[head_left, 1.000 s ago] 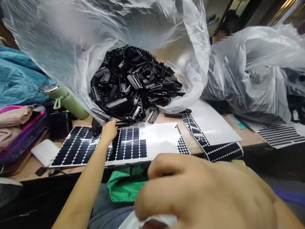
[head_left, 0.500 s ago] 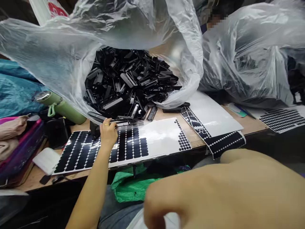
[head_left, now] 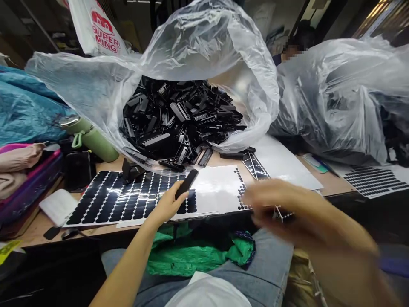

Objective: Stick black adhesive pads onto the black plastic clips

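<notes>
My left hand point(head_left: 169, 202) holds a narrow black plastic part point(head_left: 186, 184), tilted up, over the sticker sheet. That white sheet point(head_left: 212, 187) lies along the table's front edge, with columns of black oblong stickers point(head_left: 108, 198) on its left and small black dots at its right end. Behind it a clear plastic bag point(head_left: 258, 102) lies open, with a heap of black plastic parts point(head_left: 179, 119) in its mouth. My right hand point(head_left: 271, 204) is smeared by motion near the sheet's right end; its fingers cannot be made out.
A green bottle point(head_left: 96, 140) leans at the left, near a purple bin point(head_left: 32, 192) and a white pad point(head_left: 60, 207). More sheets point(head_left: 290, 166) lie to the right. Another full plastic bag point(head_left: 332, 102) stands back right, with a person point(head_left: 289, 53) behind it. Green cloth point(head_left: 191, 256) hangs below.
My left hand has moved right from the bag's edge and now holds a black part. My right hand has swung from the near foreground toward the sheet's right end. The view has shifted.
</notes>
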`<act>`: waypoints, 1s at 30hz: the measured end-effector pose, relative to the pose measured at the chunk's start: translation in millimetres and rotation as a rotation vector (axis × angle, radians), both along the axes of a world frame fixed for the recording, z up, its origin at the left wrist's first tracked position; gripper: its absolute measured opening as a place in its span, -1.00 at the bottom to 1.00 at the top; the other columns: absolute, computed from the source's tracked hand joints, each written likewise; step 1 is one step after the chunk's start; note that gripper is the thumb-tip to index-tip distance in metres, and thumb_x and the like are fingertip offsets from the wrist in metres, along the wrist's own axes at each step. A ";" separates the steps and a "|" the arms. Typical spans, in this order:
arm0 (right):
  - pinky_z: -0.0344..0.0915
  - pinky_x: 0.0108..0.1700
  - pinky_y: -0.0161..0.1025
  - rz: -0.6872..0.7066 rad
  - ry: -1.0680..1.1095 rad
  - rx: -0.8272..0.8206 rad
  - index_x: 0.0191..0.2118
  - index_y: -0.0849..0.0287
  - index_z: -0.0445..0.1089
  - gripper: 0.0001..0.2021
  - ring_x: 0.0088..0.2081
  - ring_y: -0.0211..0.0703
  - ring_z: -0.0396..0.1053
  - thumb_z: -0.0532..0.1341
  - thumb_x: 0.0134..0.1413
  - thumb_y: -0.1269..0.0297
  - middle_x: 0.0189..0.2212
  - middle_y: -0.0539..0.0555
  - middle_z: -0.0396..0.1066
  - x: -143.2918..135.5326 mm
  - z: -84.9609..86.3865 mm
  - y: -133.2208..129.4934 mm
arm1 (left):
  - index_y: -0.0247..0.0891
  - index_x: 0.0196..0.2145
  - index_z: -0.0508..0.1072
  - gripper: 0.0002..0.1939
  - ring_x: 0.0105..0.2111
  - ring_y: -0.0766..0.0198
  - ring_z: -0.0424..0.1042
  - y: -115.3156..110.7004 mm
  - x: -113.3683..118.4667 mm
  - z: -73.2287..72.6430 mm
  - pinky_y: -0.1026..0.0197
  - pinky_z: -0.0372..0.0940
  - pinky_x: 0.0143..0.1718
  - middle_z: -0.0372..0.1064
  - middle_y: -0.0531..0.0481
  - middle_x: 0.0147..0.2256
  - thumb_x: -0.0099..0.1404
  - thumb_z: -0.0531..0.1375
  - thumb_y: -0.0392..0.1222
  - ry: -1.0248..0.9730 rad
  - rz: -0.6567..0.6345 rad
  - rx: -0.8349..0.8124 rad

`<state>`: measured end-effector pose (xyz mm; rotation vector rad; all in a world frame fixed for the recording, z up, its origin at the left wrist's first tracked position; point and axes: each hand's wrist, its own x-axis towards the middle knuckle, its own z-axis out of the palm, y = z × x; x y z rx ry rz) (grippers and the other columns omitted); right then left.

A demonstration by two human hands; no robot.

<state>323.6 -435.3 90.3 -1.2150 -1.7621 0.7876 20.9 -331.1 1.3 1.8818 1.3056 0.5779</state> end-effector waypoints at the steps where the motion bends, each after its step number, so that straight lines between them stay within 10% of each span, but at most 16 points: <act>1: 0.25 -0.14 -0.20 0.006 -0.100 -0.039 -0.14 0.06 0.36 -0.74 -0.20 -0.20 0.34 0.16 0.00 0.17 -0.19 0.06 0.36 5.5 -8.5 29.0 | -0.24 0.00 0.23 -0.55 -0.17 0.14 0.33 -4.5 4.1 -0.3 0.18 0.23 -0.19 0.33 -0.07 -0.14 0.18 0.05 -0.02 -0.071 -0.021 -0.095; 5: 0.23 -0.27 -0.22 -0.334 -0.376 -0.295 -0.30 0.23 0.37 -0.84 -0.35 -0.20 0.32 0.12 0.01 0.29 -0.35 0.10 0.39 24.6 -77.3 117.2 | -0.26 0.02 0.23 -0.50 -0.37 0.22 0.40 -14.0 21.5 -8.1 0.27 0.25 -0.45 0.35 -0.07 -0.26 0.16 0.08 0.02 -0.307 -0.081 -0.452; 10: 0.15 -0.28 -0.28 -0.395 -0.404 -0.333 -0.45 0.22 0.34 -0.97 -0.38 -0.21 0.28 0.16 -0.08 0.42 -0.44 0.07 0.36 32.3 -145.0 151.4 | -0.23 -0.09 0.28 -0.56 -0.52 0.31 0.40 -13.5 33.2 -22.3 0.33 0.18 -0.63 0.27 -0.09 -0.22 0.12 0.14 0.03 -0.369 -0.078 -0.598; 17: 0.04 -0.32 -0.27 -0.376 -0.385 -0.353 -0.57 0.24 0.26 -0.87 -0.41 -0.25 0.21 0.11 -0.06 0.47 -0.54 0.06 0.29 24.0 -132.6 154.2 | -0.24 -0.15 0.33 -0.50 -0.49 0.35 0.38 -13.2 25.9 -32.6 0.24 0.33 -0.45 0.27 -0.10 -0.12 -0.09 0.31 -0.18 -0.310 0.097 -0.397; 23: 0.15 -0.31 -0.31 -0.136 -0.139 -0.408 -0.38 0.18 0.29 -0.85 -0.38 -0.26 0.27 0.06 0.04 0.24 -0.42 0.01 0.34 -71.1 -128.5 104.2 | -0.29 -0.11 0.35 -0.53 -0.56 0.30 0.38 -13.3 19.0 -50.1 0.27 0.28 -0.54 0.37 0.03 -0.49 -0.02 0.26 -0.19 -0.321 0.101 -0.402; 30: 0.18 -0.23 -0.23 -0.212 -0.020 -0.394 -0.47 0.16 0.21 -0.92 -0.33 -0.22 0.22 0.04 0.00 0.35 -0.36 0.04 0.21 -128.1 -142.5 75.5 | -0.27 -0.15 0.40 -0.58 -0.56 0.40 0.34 -12.0 15.1 -63.2 0.28 0.30 -0.51 0.33 -0.03 -0.25 -0.03 0.25 -0.20 -0.335 0.063 -0.308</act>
